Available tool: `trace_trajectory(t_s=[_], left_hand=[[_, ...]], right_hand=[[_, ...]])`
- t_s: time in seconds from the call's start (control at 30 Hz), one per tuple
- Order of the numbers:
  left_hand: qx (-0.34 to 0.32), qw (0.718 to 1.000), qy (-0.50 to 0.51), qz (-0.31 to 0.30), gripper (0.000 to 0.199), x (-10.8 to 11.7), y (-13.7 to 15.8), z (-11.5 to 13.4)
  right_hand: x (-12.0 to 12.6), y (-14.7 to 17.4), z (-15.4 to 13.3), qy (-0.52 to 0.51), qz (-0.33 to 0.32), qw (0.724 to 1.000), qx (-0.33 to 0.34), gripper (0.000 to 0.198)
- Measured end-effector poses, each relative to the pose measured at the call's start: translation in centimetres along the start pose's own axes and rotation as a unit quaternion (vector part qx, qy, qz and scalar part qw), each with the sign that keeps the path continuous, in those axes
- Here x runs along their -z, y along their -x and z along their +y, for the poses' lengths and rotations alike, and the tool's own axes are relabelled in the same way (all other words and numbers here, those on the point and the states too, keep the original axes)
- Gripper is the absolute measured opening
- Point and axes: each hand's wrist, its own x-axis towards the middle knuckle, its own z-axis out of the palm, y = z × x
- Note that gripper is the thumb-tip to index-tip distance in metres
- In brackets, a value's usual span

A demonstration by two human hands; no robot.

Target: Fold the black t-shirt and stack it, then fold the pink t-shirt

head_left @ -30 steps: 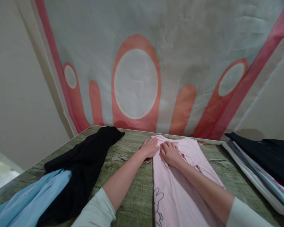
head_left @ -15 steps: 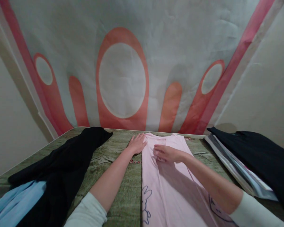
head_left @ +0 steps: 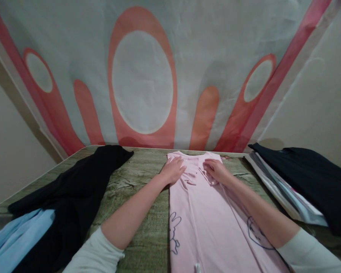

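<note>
A pink shirt (head_left: 207, 220) lies folded lengthwise in front of me, its neckline at the far end. Dark line drawings, one of them a bunny, show near its two sides. My left hand (head_left: 173, 169) rests flat on the shirt's upper left, fingers spread. On the upper right, my right hand (head_left: 217, 170) lies on the cloth with its fingers slightly bent. Wrinkles run through the fabric between the two hands. The undersides of the right fingers are hidden.
Dark clothing (head_left: 82, 193) lies loosely heaped on the left, with light blue cloth (head_left: 25, 231) beside it. To the right is a stack of folded clothes (head_left: 307, 174), black on top. Beneath everything is a wood-patterned table (head_left: 147, 220); a printed backdrop (head_left: 142, 83) rises behind it.
My right hand has moved right, from the shirt's middle to its upper right. My left hand has shifted inward from the left edge onto the cloth. The view has tilted slightly down.
</note>
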Motion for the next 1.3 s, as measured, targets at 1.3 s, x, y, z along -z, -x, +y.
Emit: trace_trajectory(t_s=[1.3], left_hand=[[-0.096, 0.995, 0.026, -0.016, 0.054, -0.7, 0.2, 3.3]], right_hand=[[0.7, -7.4, 1.6, -0.044, -0.130, 0.990, 0.037, 0.013]])
